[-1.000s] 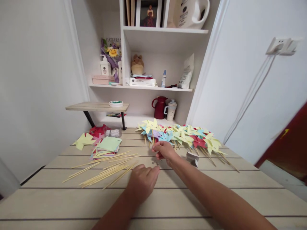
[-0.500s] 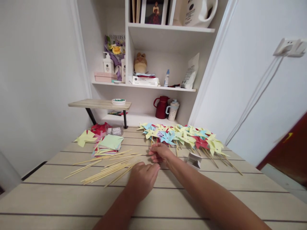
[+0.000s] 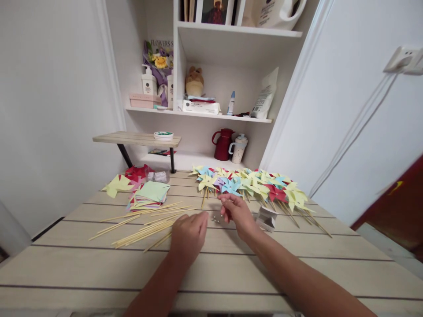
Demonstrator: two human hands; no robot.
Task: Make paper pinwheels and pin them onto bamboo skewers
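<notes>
Your left hand (image 3: pixel 189 235): palm down on the surface (image 3: pixel 231 273), fingers loosely together, clamped on nothing visible; its grip state beneath the palm cannot be told.
Your right hand (image 3: pixel 238 212): raised slightly off the surface, thumb and fingers curled together; whether something small sits between them cannot be told.
Small beads (image 3: pixel 215 219): a little cluster lying on the surface between your two hands, just left of the right hand's fingertips.
Sticks (image 3: pixel 145 224): thin wooden ones, loosely scattered, touching or just left of your left hand.
Pinwheels (image 3: pixel 251 186): many paper ones in yellow, blue and red, laid in a row just beyond your right hand, sticks pointing toward you.
Small box (image 3: pixel 266 219): pale, open, just right of your right hand.
Paper squares (image 3: pixel 149 196): coloured stack beyond the sticks, far left of both hands.
Red jug (image 3: pixel 223 144): on the low shelf behind the pinwheels.
</notes>
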